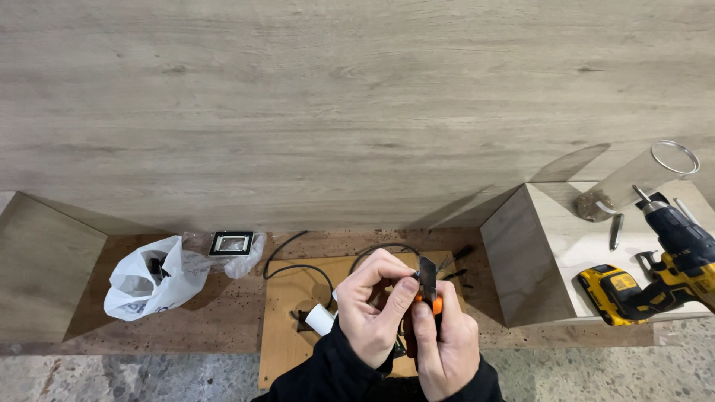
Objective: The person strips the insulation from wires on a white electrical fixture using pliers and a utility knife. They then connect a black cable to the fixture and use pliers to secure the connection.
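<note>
My left hand pinches the end of a thin black cable between thumb and fingers. My right hand grips a pair of pliers with orange handles, its dark jaws up against the cable end right beside my left fingertips. The cable loops back over a small plywood board and runs toward the wall. A white tube end pokes out below my left hand.
A white plastic bag and a small square black-framed part in clear wrap lie at left. On the wooden box at right rest a yellow-black cordless drill, a clear jar and a loose bit.
</note>
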